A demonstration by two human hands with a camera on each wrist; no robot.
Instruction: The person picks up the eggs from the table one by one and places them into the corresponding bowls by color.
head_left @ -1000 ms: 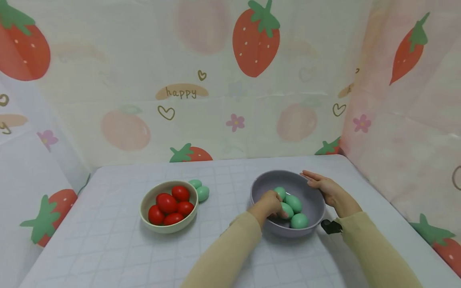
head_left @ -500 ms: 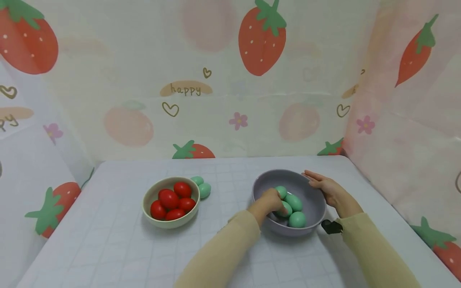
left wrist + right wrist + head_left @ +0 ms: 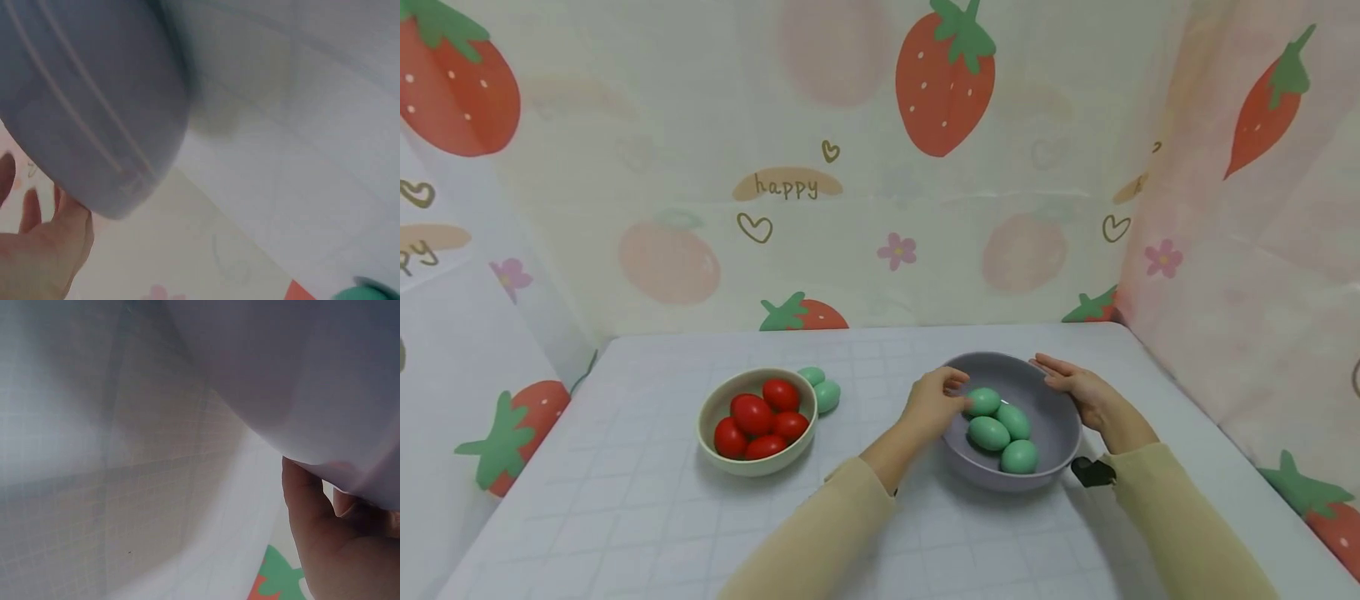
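Note:
A grey-purple bowl (image 3: 1048, 421) stands at the right of the table, with several green eggs (image 3: 989, 433) inside. My left hand (image 3: 934, 404) is over its left rim, fingers loosely bent, the fingertips near the leftmost egg and nothing in its grasp. The left wrist view has that hand (image 3: 47, 253) beside the bowl's outer wall (image 3: 94, 106), fingers spread apart. Extended fingers of my right hand (image 3: 1093, 400) rest along the bowl's right rim. In the right wrist view, the thumb of this hand (image 3: 340, 550) touches the outer wall (image 3: 300, 381).
To the left, a cream bowl (image 3: 752, 469) holds several red eggs (image 3: 751, 414). Green eggs (image 3: 827, 396) lie on the table just behind its right side. A white grid-patterned cloth (image 3: 625, 500) covers the table, and a strawberry-print curtain (image 3: 850, 267) hangs behind.
My left hand has let go of a green egg and risen out of the bowl toward its left rim. The right hand has stayed at the right rim.

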